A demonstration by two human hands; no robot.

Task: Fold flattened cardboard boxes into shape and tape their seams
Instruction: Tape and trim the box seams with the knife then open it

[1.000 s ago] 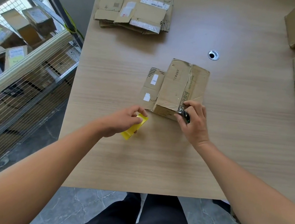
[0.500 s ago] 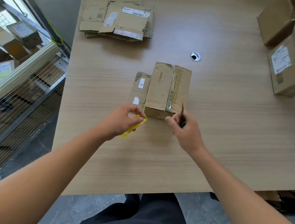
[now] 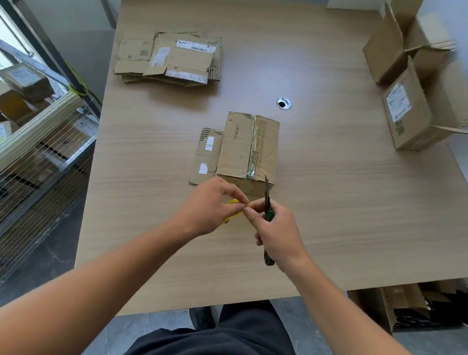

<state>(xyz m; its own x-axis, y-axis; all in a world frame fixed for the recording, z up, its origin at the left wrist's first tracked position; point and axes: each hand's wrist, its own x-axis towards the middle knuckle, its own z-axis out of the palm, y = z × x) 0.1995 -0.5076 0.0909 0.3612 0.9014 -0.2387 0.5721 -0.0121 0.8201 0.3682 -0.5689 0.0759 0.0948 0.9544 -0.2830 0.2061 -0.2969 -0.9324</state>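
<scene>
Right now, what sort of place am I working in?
Probably a packing or shipping room: a stack of flattened boxes on the table, assembled labelled boxes far right, and a wire cage holding more parcels.

Seen from above, a wooden table (image 3: 328,194), a taped cardboard box (image 3: 239,148) at its middle, a left hand (image 3: 208,206) gripping a yellow object (image 3: 235,203), a right hand (image 3: 279,233) holding a green utility knife (image 3: 268,208) blade-up, fingertips nearly meeting, a flattened cardboard stack (image 3: 167,60) behind.

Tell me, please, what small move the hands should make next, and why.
Probably pull a fresh tape end from the yellow roll: the left hand holds it, the right hand, gripping the green knife, pinches at it, and the box top seam already looks taped.
</scene>
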